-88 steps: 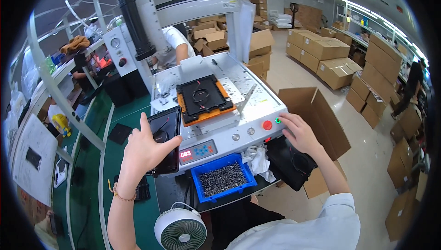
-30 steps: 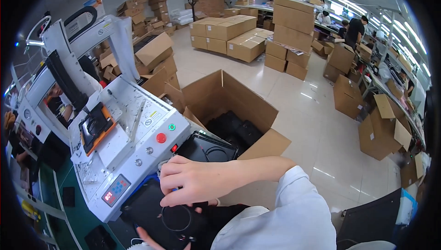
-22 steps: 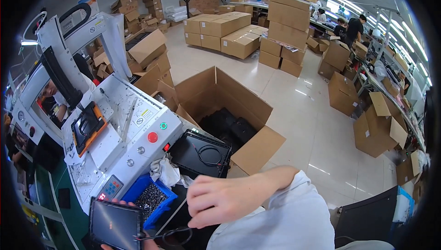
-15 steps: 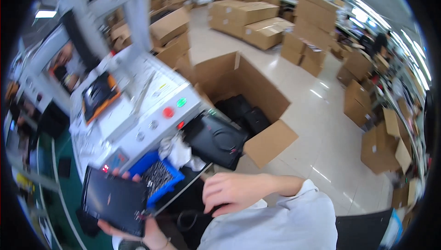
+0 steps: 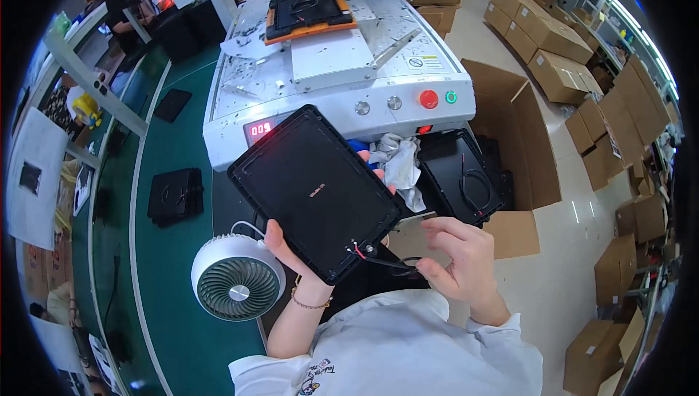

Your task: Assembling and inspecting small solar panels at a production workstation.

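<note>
My left hand (image 5: 289, 252) grips a flat black plastic panel (image 5: 314, 193) with rounded corners and a raised rim. The thumb lies over its lower left edge; fingertips show past its right side. A red wire and a dark wire come out at a small hole in the panel's lower corner and lead to a black cable (image 5: 393, 263). The cable's loop reaches the thumb of my right hand (image 5: 462, 265). That hand is open, fingers bent and apart from the thumb; whether the thumb touches the cable is unclear.
A white machine (image 5: 342, 112) with buttons stands ahead, another black panel (image 5: 309, 10) on its orange fixture. A round white fan (image 5: 238, 277) and stacked black panels (image 5: 176, 196) are at left. Right of the machine are a crumpled white cloth (image 5: 398, 167), a panel with coiled cable (image 5: 459, 177) and a carton (image 5: 535, 134).
The view has swung left, bringing the machine to the middle. The held panel has come up in front of me, and my right hand has moved from in front of my body to the cable.
</note>
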{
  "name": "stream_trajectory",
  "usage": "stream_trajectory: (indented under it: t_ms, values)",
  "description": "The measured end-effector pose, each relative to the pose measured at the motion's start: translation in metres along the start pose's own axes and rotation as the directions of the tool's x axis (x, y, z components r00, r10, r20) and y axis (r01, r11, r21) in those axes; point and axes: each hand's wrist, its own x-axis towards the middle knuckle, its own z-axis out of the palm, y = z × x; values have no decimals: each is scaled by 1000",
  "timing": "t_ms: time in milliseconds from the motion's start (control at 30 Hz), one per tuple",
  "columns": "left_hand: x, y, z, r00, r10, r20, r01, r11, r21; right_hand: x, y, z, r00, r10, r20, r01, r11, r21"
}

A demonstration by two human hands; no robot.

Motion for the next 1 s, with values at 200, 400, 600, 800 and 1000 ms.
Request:
stream_trajectory:
  t_ms: [200, 400, 600, 800, 1000]
  values:
    - [-1, -7, -4, 999, -42, 34, 42, 999, 11, 4, -22, 21, 998, 59, -22, -38, 848, 528]
    - [-1, -4, -5, 999, -15, 45, 15, 1000, -5, 5, -19, 39, 934, 229, 276, -353, 451, 820]
    - [-5, -1, -5, 999, -35, 23, 33, 996, 83, 14, -10, 51, 954, -110, -278, 223, 881, 417]
    - [-8, -3, -9, 995, -93, 33, 88, 989, 122, 20, 0, 41, 936, -264, -235, 331, 888, 319]
    - [-11, -8, -8, 994, -103, -37, 106, 991, 87, 23, 3, 34, 920, -352, -173, 387, 885, 260]
